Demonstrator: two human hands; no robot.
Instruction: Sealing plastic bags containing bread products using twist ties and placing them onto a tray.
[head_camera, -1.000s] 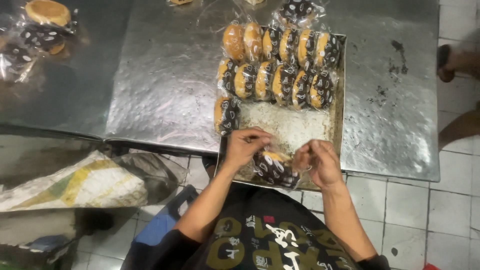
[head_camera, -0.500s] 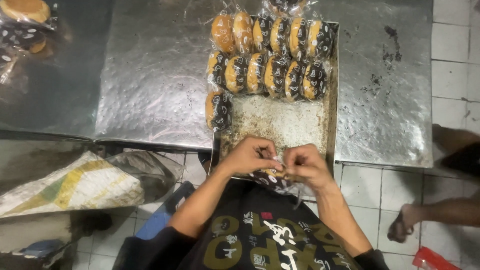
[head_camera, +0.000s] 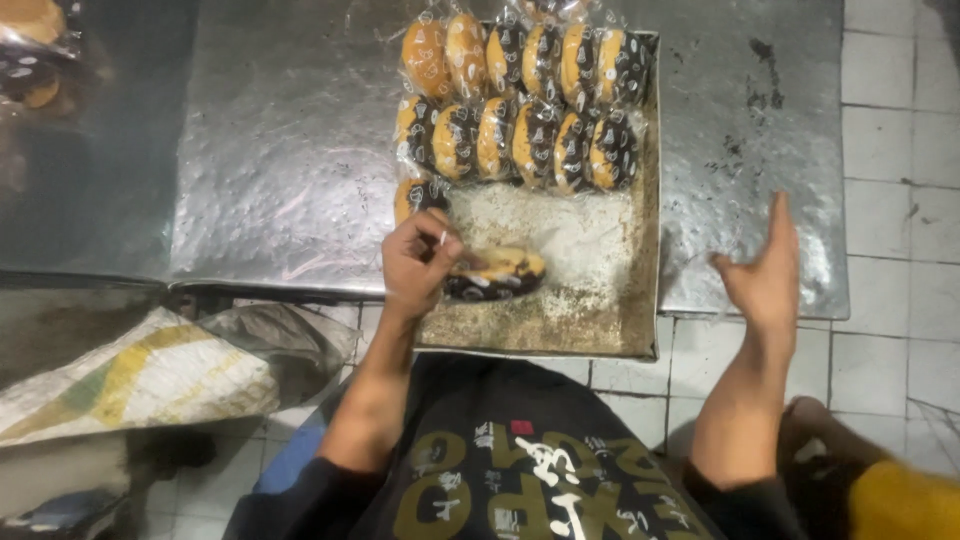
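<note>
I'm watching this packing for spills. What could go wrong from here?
The tray overhangs the table edge toward the person, so a nudge might tip it. Only the left hand holds the wrapped bun; the right hand is away, so the bun could slip.

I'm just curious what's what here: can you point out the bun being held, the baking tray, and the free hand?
bun (head_camera: 500, 272), head view, its dark-topped middle.
tray (head_camera: 655, 200), head view, its right rim.
right hand (head_camera: 765, 280), head view, the palm, open and empty.
</note>
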